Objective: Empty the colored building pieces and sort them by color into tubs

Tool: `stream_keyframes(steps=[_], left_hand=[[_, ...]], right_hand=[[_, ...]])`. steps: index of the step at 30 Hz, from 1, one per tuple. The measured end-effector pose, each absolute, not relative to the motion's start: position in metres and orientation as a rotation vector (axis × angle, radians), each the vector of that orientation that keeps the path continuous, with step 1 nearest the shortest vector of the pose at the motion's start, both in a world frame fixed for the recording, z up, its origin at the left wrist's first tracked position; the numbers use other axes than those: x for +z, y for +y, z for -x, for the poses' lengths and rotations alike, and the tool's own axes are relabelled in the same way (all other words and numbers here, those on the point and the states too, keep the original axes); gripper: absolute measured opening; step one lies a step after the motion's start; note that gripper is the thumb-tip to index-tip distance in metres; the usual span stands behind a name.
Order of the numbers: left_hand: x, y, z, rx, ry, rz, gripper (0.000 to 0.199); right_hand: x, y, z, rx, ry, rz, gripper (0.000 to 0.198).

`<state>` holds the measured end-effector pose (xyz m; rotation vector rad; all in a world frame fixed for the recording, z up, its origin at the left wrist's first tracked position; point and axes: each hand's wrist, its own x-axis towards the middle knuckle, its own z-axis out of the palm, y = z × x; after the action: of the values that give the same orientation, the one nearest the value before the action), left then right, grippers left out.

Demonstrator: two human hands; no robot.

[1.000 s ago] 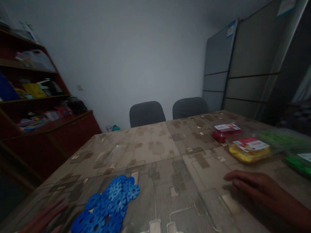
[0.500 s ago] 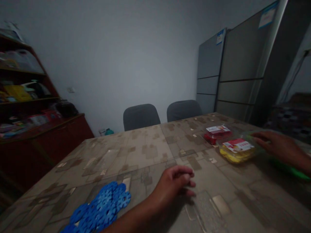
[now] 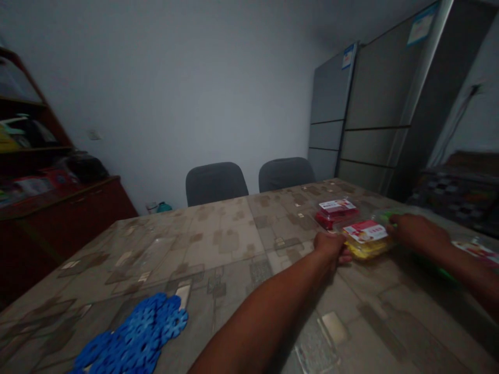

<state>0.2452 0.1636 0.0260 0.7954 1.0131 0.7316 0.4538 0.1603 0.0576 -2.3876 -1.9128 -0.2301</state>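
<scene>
Box (image 3: 364, 232) between hands (image 3: 329, 248) (image 3: 423, 232) holds yellow pieces (image 3: 364, 253), another box (image 3: 337, 204) red pieces (image 3: 328, 220).

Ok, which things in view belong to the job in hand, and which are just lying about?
Likely in the job:
yellow box, with the left hand at its left side and the right hand at its right

Seemingly lying about:
red box, just behind the yellow one
blue pieces, piled on the table
two grey chairs, at the far edge
</scene>
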Motion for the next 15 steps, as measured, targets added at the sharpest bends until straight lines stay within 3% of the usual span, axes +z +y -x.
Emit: stream_keyframes(steps=[8, 15], left_hand=[[0.03, 0.158, -0.229, 0.634, 1.037, -0.833, 0.033], [0.018, 0.132, -0.174, 0.647, 1.046, -0.883, 0.031]], right_hand=[[0.054, 0.148, -0.442, -0.182, -1.972, 2.285, 0.031], [0.045, 0.141, -0.419, -0.037, -2.031, 2.053, 0.02]])
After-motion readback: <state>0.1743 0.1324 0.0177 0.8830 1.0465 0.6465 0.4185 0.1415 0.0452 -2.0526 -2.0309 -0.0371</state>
